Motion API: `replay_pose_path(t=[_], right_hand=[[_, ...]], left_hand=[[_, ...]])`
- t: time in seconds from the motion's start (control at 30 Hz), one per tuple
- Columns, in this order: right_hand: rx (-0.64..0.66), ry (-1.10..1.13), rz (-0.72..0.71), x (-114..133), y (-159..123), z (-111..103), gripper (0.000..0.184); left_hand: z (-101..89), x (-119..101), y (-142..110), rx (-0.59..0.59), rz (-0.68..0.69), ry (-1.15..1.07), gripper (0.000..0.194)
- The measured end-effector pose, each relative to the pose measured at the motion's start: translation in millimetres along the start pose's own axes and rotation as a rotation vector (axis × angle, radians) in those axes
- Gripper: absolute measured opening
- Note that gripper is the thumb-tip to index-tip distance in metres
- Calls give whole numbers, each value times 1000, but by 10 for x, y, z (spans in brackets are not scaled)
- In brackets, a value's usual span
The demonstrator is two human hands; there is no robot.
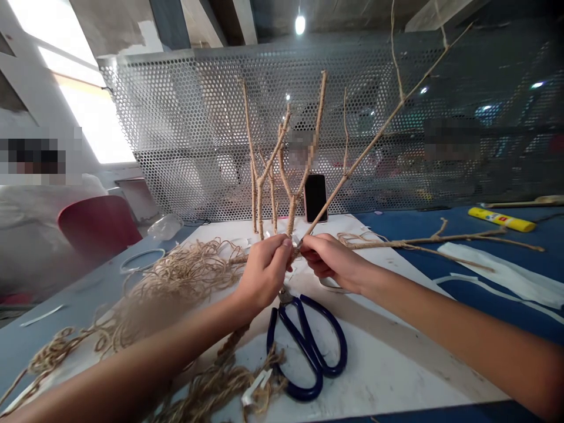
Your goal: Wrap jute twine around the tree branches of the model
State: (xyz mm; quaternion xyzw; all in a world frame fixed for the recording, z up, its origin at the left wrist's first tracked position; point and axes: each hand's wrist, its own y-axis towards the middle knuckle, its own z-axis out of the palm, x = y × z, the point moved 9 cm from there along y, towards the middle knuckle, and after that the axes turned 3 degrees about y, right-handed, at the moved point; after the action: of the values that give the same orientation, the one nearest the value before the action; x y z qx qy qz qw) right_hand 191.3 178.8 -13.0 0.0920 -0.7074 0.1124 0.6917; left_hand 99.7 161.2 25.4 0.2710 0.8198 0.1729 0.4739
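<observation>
A forked branch (291,208), which looks wrapped in twine, stands upright, its lower end going down behind the fingers of my left hand (267,267), which is closed around its base. My right hand (328,258) is closed in a pinch at the lower end of a long thin branch (370,144) that slants up to the right. What lies between the fingertips is mostly hidden. Dark blue-handled scissors (308,346) lie below the hands, blades pointing away. Left of my left hand spreads a loose heap of twine (189,270).
More wrapped branches (259,194) stand behind the hands. A phone (316,198) leans on the perforated metal screen (198,129). Another branch (418,241) lies to the right, near a yellow tube (501,219) and white cloth strip (502,273). A white board (396,352) covers the blue table.
</observation>
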Motion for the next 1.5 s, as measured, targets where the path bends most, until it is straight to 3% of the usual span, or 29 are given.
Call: replay_pose_path(t=[0.97,1.5], right_hand=[[66,45,-40,4,12,42,27],[6,-34,-65,-3,23,15,30]], left_hand=[[-1,-13,0,3,-1,-2,33],[0,-15,-9,2,1,-11,32]])
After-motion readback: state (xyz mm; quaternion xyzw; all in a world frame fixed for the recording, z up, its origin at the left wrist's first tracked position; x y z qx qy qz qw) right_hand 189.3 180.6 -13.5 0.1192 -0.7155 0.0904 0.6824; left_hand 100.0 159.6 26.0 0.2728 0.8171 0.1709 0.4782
